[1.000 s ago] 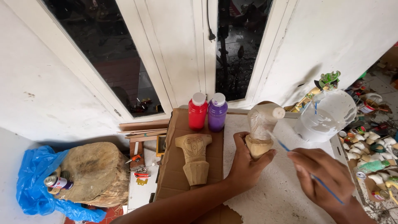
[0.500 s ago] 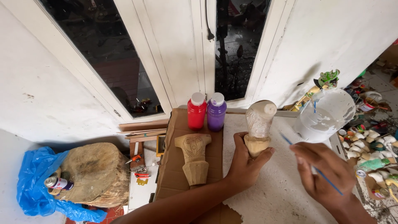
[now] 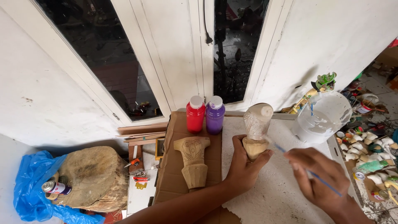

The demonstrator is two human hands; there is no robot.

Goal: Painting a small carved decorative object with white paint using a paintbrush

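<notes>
At lower centre the left hand (image 3: 244,166) clamps the base of the half-whitened carved wooden figure (image 3: 256,129) while the right hand (image 3: 319,178), pinching a thin blue paintbrush (image 3: 315,175), has drawn slightly back from it, beside the white paint bucket (image 3: 321,118) and red (image 3: 195,115) and purple paint bottles (image 3: 215,115).

walls: white plaster wall (image 3: 45,99), scuffed, on both sides of the windows
windows: two dark glass panes (image 3: 112,62) in white frames (image 3: 174,54), reflecting the room
floor: pale floor (image 3: 6,174), blue plastic sheet (image 3: 31,182) under a wood stump (image 3: 93,176)
light: even daylight
</notes>
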